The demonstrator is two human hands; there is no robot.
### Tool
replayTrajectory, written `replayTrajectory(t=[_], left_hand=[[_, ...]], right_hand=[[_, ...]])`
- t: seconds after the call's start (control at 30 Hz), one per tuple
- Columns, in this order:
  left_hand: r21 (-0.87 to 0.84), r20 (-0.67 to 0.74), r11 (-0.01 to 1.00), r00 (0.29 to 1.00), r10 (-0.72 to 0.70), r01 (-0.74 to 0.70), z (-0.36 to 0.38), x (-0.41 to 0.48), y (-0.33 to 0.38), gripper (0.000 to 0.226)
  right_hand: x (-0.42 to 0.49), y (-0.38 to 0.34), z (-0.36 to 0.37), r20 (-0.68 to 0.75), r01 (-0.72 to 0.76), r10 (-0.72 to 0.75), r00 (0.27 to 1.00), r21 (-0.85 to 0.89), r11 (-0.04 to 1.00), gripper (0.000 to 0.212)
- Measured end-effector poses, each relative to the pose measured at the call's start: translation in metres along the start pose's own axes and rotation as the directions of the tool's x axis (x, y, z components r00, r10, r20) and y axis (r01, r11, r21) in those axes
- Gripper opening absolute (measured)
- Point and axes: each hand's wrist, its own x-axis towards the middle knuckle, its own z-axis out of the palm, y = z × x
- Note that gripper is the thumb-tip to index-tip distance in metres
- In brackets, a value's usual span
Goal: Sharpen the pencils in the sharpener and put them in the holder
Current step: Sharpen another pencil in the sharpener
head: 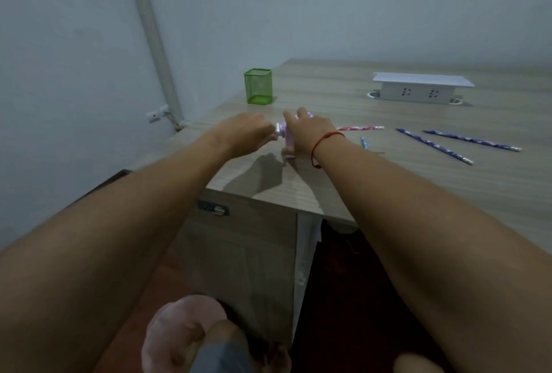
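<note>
Sharpener (282, 132), pink, near corner of table (388, 193), w/ both hands on it. R hand (304, 133) grips its body from above. L hand (248, 133) has fingers curled at the sharpener's near end, pinching some part there; crank or faceplate, can't tell. Red pencil (360, 128) pokes out just right of sharpener; unclear if inserted. Two purple pencils (434, 146) lie further right of sharpener, untouched. Green holder (258, 85), beyond sharpener, looks empty. Prob. early: nothing stored yet, three pencils left.

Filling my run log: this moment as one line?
left hand: grips sharpener end; right hand: holds sharpener body; purple pencils: two on desk; green holder: no pencils showing
</note>
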Motion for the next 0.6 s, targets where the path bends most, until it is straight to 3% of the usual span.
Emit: replayTrajectory(t=[0.2, 0.33, 0.5, 0.6], left_hand=[[-0.032, 0.145, 0.992, 0.982, -0.118, 0.124, 0.047, 0.002, 0.008, 0.021], [0.064, 0.279, 0.989, 0.949, -0.145, 0.132, 0.043, 0.029, -0.006, 0.025], [0.077, 0.135, 0.979, 0.971, -0.196, 0.187, 0.029, 0.059, -0.028, 0.028], [0.055, 0.007, 0.989, 0.991, -0.135, 0.135, 0.009, 0.059, -0.036, 0.032]], right_hand=[[0.001, 0.007, 0.001, -0.025, 0.065, -0.066, 0.998, -0.006, 0.998, 0.07], [0.004, 0.01, 0.005, -0.038, 0.07, -0.07, 0.997, 0.006, 0.998, 0.07], [0.006, 0.008, 0.007, -0.059, 0.04, -0.042, 0.997, -0.034, 0.999, 0.065], [0.01, 0.005, 0.008, -0.085, -0.007, 0.005, 0.996, -0.018, 1.0, 0.055]])
